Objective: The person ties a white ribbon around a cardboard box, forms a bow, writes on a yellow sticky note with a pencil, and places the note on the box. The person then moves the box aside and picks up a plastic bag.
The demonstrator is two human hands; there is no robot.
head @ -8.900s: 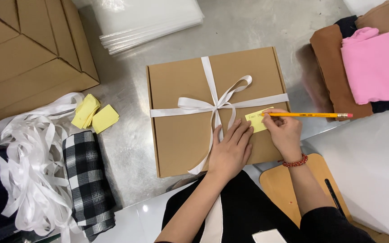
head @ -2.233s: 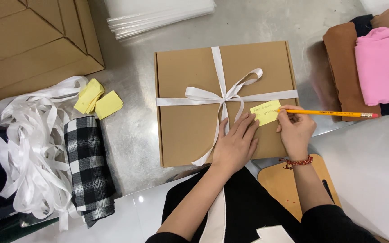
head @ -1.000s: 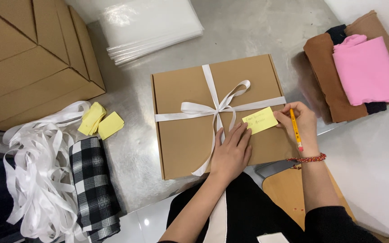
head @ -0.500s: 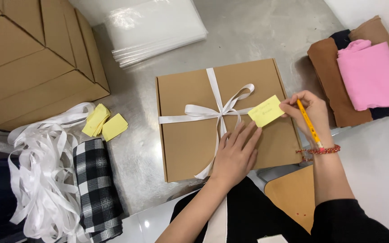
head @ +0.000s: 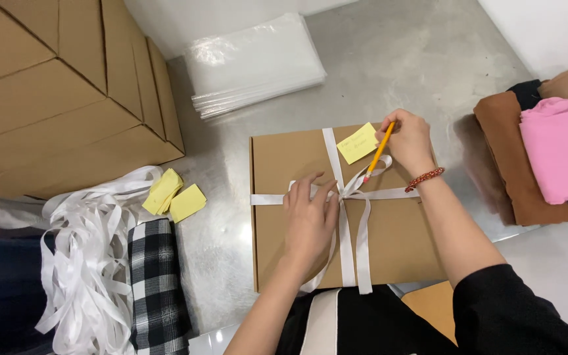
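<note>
A flat brown cardboard box (head: 402, 243) tied with a white ribbon (head: 353, 236) and bow lies on the grey metal table. My left hand (head: 310, 220) rests flat on the box lid by the ribbon knot. My right hand (head: 407, 139) grips a yellow pencil (head: 377, 154) and pinches a yellow sticky note (head: 357, 142) at the box's far edge, close to the ribbon.
Large stacked cardboard boxes (head: 54, 92) fill the far left. A stack of clear plastic bags (head: 254, 66) lies beyond the box. Loose yellow notes (head: 173, 197), white ribbon strips (head: 83, 263) and checked cloth (head: 156, 289) sit left. Folded brown and pink garments (head: 547, 158) lie right.
My right hand has lifted the sticky note off the box's right side and carried it to the far edge. My left hand slid to the ribbon knot. The view shifted.
</note>
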